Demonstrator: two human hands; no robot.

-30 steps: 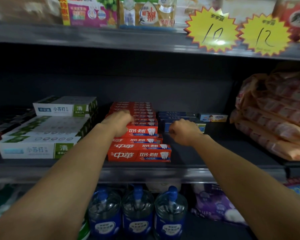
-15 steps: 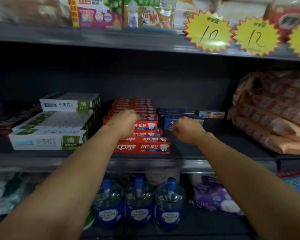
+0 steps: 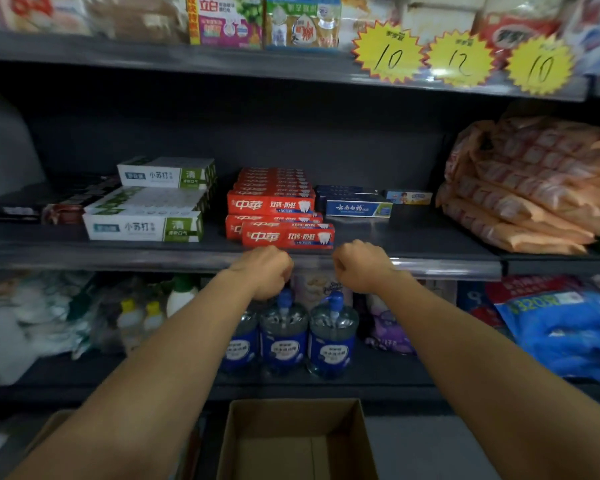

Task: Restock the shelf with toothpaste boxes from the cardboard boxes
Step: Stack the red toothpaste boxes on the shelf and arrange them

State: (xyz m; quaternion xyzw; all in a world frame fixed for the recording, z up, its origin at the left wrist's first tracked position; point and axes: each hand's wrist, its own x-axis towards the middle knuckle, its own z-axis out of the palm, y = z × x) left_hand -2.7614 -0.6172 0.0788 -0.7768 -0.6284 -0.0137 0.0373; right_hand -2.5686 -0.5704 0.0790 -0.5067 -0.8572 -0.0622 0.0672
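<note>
Red toothpaste boxes (image 3: pixel 287 234) lay stacked on the shelf (image 3: pixel 430 237), the front box askew just behind its edge.
Below that edge, the left hand (image 3: pixel 266 271) and right hand (image 3: pixel 360 268) hung curled, gripping nothing. The cardboard box (image 3: pixel 295 441) stood open beneath the shelf, showing no stock inside. Judged best: take the next boxes from another carton, then square that front box with the row.

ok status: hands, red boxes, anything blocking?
Left hand, right hand: curled, holding nothing, at shelf edge. Red toothpaste boxes stacked on shelf. Cardboard box below looks empty. Nothing blocking.
</note>
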